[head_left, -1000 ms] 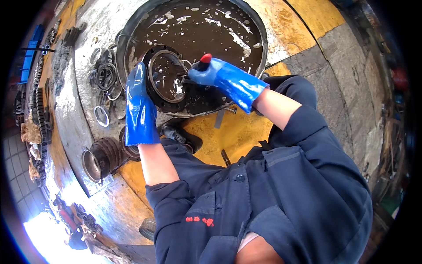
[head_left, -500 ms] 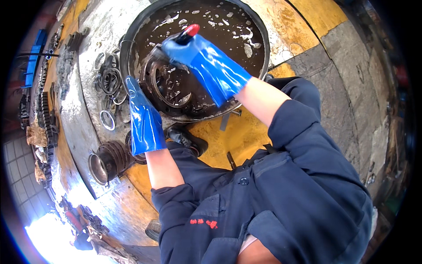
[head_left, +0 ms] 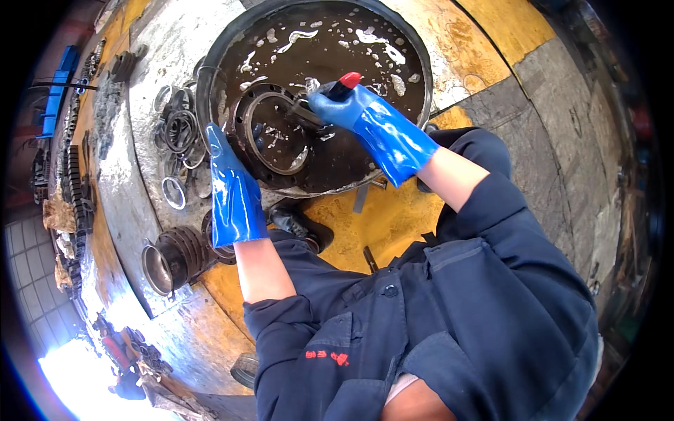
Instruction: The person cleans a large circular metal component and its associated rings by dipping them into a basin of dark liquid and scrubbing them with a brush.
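Observation:
Both my hands wear long blue rubber gloves. My left hand (head_left: pixel 232 179) is closed on the near left side of a dark flanged metal ring (head_left: pixel 242 126) with holes around its rim. Some blue fingertips show through the ring's opening. The ring stands tilted in a round black tub (head_left: pixel 423 52) of murky brown liquid with foam patches. My right hand (head_left: pixel 344 107) grips a tool with a black, red-ended handle (head_left: pixel 348 79). Its working end is at the ring's right edge, partly hidden and blurred, so I cannot tell its exact kind.
Left of the tub lies a cluster of metal rings (head_left: pixel 180 132), with a single bright ring (head_left: pixel 173 193) nearer me. A ribbed metal cylinder (head_left: pixel 168 259) lies beside my left forearm. My black shoe (head_left: pixel 302 228) rests against the yellow floor plate (head_left: pixel 344 224) before the tub.
My right hand has moved right and nearer with the tool, from the ring's upper left rim to its right edge. The left hand keeps its hold, almost unmoved.

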### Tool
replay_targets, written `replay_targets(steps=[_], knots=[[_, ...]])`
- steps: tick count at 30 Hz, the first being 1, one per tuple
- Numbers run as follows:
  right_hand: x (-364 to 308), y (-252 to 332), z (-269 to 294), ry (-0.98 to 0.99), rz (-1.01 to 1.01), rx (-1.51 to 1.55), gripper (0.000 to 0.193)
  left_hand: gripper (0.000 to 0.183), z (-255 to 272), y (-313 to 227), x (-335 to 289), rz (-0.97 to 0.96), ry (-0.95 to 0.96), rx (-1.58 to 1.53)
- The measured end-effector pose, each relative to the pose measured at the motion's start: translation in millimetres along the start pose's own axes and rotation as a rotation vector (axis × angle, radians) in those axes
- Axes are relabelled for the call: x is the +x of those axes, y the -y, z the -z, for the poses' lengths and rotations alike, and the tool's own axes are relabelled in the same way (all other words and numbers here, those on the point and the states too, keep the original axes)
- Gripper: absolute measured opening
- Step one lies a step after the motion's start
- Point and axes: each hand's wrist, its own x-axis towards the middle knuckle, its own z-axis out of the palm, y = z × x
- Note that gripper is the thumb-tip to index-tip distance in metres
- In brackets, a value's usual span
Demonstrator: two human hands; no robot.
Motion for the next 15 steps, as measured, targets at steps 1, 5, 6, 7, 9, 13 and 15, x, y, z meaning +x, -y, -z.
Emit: replay_targets(steps=[1,5,6,7,9,13,15], knots=[[-4,4,-1,0.009,0.174,0.098,0.028,0.071,-3,0,3,0.002,0.005,0.006],[-39,57,-17,0.168,0.304,0.197,0.024,0.072,2,-5,4,-0.009,-0.016,0.007],[-43,69,-7,0.271,0.347,0.116,0.027,0.072,-1,-2,4,-0.004,-0.005,0.003],[-33,57,-17,0.157,0.509,0.107,0.026,0.072,-4,0,3,-0.002,0.001,-0.005],[-12,60,-22,0.099,0.519,-0.009,0.026,0.073,-4,3,-1,0.005,0.004,-0.006],[38,63,-11,-0.028,0.168,-0.065,0.031,0.074,2,9,-12,-0.005,0.006,-0.012],[61,50,-1,-0.091,-0.056,-0.084,0.045,0.075,5,8,-12,-0.011,0.005,-0.009]])
